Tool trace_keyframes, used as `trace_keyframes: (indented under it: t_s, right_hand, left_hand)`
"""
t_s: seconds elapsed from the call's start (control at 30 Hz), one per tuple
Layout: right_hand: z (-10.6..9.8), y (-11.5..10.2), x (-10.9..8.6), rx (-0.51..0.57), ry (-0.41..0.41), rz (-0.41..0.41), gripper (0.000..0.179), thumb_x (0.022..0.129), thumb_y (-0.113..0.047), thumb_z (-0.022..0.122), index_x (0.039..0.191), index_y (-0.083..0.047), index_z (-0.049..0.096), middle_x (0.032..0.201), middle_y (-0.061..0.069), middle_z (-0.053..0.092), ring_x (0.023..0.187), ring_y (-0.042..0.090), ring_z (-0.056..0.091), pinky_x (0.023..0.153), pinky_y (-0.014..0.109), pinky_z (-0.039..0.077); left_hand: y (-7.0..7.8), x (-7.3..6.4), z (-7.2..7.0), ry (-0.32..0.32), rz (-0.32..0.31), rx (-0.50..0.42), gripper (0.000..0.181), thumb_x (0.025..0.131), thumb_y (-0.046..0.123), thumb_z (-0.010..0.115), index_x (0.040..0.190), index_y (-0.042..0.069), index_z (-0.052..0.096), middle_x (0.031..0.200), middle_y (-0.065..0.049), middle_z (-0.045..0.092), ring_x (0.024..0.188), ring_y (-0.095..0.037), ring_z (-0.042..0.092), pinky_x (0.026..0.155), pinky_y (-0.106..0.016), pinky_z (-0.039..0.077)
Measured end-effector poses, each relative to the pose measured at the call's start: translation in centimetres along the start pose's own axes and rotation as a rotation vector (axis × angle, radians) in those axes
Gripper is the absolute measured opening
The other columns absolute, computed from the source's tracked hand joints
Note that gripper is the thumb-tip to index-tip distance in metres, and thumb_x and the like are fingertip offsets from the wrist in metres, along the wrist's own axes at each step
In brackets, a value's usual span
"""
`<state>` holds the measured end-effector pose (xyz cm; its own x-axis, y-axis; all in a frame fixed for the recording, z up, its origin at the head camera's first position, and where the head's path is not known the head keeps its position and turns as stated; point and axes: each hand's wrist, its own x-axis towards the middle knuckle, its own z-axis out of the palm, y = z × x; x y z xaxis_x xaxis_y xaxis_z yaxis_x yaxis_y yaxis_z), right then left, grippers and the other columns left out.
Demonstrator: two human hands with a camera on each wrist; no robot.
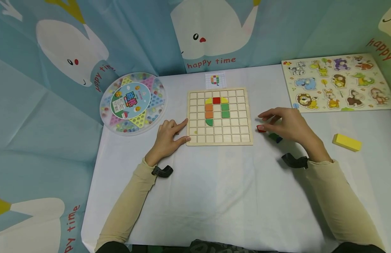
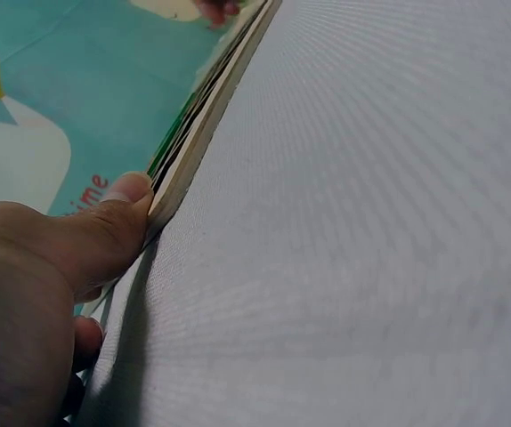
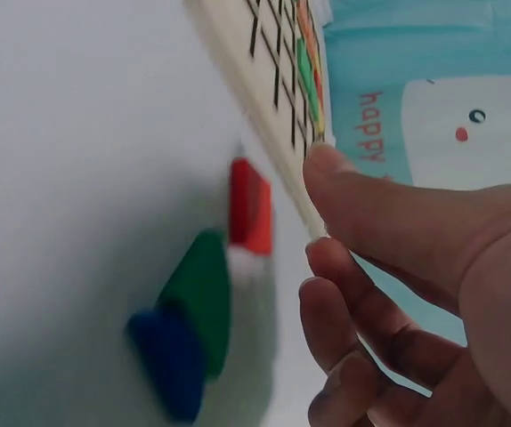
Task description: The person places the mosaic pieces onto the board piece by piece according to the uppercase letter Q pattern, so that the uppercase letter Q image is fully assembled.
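A wooden grid board (image 1: 219, 143) lies flat with red, yellow, orange and green tiles (image 1: 225, 110) in some of its squares. My left hand (image 1: 166, 140) touches the board's left edge with thumb and index finger spread; in the left wrist view the thumb (image 2: 104, 236) rests on the board's corner. To the right of the board, my right hand (image 1: 287, 123) hovers over loose pieces, holding nothing. Beneath it lie a red piece (image 3: 251, 206), a green piece (image 3: 204, 289) and a blue piece (image 3: 168, 363); the green and blue ones touch or overlap.
Behind the board lies a small pattern card (image 1: 215, 80). A round Chinese checkers set (image 1: 157, 116) sits at the back left. An animal puzzle board (image 1: 318, 82) occupies the back right, with a yellow block (image 1: 347, 142) in front of it. A printed curtain (image 1: 135, 38) hangs behind.
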<state>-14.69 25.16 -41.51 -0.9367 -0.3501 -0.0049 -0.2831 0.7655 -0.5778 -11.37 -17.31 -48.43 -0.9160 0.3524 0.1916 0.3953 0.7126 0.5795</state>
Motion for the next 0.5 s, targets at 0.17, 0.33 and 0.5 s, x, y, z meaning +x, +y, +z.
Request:
trace_keyframes:
  t_s: [0.17, 0.33, 0.5]
  right_hand:
    - [0.0, 0.9, -1.1, -0.01, -0.02, 0.013, 0.035, 0.085, -0.011, 0.09, 0.118, -0.006, 0.081, 0.102, 0.013, 0.079, 0.089, 0.027, 0.069, 0.071, 0.025, 0.045]
    - [0.6, 1.3, -1.4, -0.02, -0.018, 0.019, 0.035, 0.084, -0.012, 0.092, 0.117, -0.006, 0.081, 0.101, 0.014, 0.077, 0.087, 0.025, 0.065, 0.073, 0.03, 0.046]
    - [1.1, 1.4, -1.5, -0.01, -0.012, 0.018, 0.036, 0.083, -0.007, 0.09, 0.118, -0.005, 0.081, 0.103, 0.014, 0.077, 0.088, 0.025, 0.066, 0.074, 0.029, 0.047]
  left_hand:
    - [0.1, 0.0, -0.1, 0.004, 0.004, 0.004, 0.074, 0.089, 0.03, 0.086, 0.153, 0.01, 0.057, 0.085, -0.006, 0.047, 0.081, -0.022, 0.031, 0.081, -0.04, 0.023]
    - [0.2, 0.0, -0.2, -0.009, -0.016, 0.008, 0.072, 0.09, 0.032, 0.086, 0.154, 0.011, 0.057, 0.085, -0.007, 0.047, 0.082, -0.022, 0.032, 0.081, -0.04, 0.024]
    - [0.3, 0.0, -0.2, -0.016, -0.026, 0.008, 0.072, 0.091, 0.032, 0.085, 0.154, 0.012, 0.057, 0.086, -0.007, 0.047, 0.082, -0.023, 0.033, 0.081, -0.04, 0.024]
